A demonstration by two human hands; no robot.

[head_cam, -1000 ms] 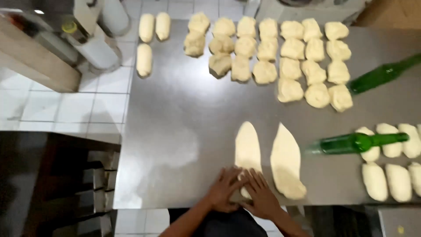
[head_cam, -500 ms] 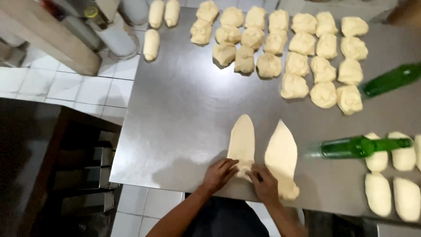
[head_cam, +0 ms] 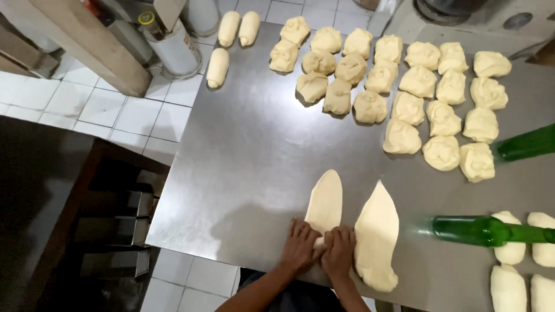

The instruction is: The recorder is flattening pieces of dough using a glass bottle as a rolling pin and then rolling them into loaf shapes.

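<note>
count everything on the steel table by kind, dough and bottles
rough dough lumps: 23
rolled dough logs: 7
flat dough sheets: 2
green bottles: 2
total: 34

Left hand (head_cam: 299, 245) and right hand (head_cam: 339, 251) pressing flattened dough strip (head_cam: 325, 202), steel table (head_cam: 248, 156), green bottle (head_cam: 491, 231)

No packages, signs or screens visible; green bottles (head_cam: 491, 231) at table's right edge show no readable label.
</note>
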